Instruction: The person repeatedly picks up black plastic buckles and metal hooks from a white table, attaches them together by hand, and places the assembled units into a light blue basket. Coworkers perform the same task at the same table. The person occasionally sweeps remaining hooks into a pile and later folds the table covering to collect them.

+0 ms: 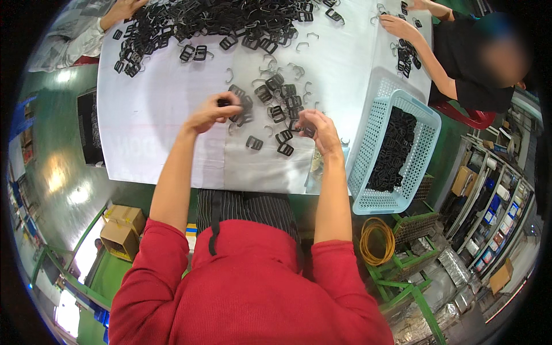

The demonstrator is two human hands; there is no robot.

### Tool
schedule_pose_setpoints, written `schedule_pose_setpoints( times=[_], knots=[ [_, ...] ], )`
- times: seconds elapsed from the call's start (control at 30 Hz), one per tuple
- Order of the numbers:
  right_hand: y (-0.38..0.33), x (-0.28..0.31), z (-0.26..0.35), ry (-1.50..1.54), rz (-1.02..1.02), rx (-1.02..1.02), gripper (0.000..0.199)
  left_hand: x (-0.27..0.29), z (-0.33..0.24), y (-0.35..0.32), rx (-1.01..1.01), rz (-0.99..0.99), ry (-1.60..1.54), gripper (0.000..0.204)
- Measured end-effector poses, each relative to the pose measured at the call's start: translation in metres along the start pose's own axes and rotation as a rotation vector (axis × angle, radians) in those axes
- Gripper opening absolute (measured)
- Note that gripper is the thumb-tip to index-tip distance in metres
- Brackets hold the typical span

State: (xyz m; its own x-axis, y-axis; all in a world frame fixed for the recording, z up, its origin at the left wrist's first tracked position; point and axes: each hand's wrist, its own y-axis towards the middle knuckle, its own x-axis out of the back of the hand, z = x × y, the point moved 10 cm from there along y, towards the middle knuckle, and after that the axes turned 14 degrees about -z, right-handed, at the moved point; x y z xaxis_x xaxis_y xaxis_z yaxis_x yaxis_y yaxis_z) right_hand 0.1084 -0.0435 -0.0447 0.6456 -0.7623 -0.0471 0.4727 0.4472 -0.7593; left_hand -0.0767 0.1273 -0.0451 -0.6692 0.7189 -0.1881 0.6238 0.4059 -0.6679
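Observation:
My left hand (214,114) is closed in a pinch, with a dark piece that looks like a black slide buckle (224,103) between thumb and fingers. It hovers over the left side of a small pile of black slide buckles (277,114), and the nearby pieces are blurred. To the right of that pile, my right hand (321,132) has its fingers curled inward. Something dark shows under those fingers, but whether it is gripped or lies on the table is unclear. Thin, curved grey scraps (296,71) are scattered around the pile. One loose buckle (254,142) lies nearest me.
A light blue basket (426,164) filled with black pieces stands at the table's right edge. A large heap of buckles (213,22) covers the far side of the white table (167,109). Two co-workers' hands reach in at far left (122,11) and far right (401,27).

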Motion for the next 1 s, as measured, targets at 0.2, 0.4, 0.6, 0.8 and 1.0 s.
schedule_pose_setpoints(
  times=[0.2, 0.4, 0.6, 0.8, 1.0],
  knots=[
    [0.021, -0.097, 0.018, -0.817, -0.273, 0.562, 0.035, 0.041, -0.029, -0.018, 0.001, -0.304, -0.317, 0.016],
    [0.023, -0.143, 0.015, -1.150, -0.336, 0.679, 0.038, 0.057, -0.029, 0.012, -0.348, -0.812, 0.794, 0.031],
    [0.005, -0.093, 0.004, -0.168, 0.186, 0.158, 0.021, 0.040, -0.019, 0.021, -0.446, -0.729, 0.899, 0.026],
    [0.011, -0.093, 0.006, -0.972, -0.212, 0.511, 0.038, 0.027, -0.034, 0.013, -0.599, -0.792, 0.826, 0.033],
    [0.016, -0.113, -0.002, -1.171, -0.365, 0.567, 0.037, -0.007, -0.031, 0.033, -0.448, -0.724, 0.935, 0.041]
  ],
)
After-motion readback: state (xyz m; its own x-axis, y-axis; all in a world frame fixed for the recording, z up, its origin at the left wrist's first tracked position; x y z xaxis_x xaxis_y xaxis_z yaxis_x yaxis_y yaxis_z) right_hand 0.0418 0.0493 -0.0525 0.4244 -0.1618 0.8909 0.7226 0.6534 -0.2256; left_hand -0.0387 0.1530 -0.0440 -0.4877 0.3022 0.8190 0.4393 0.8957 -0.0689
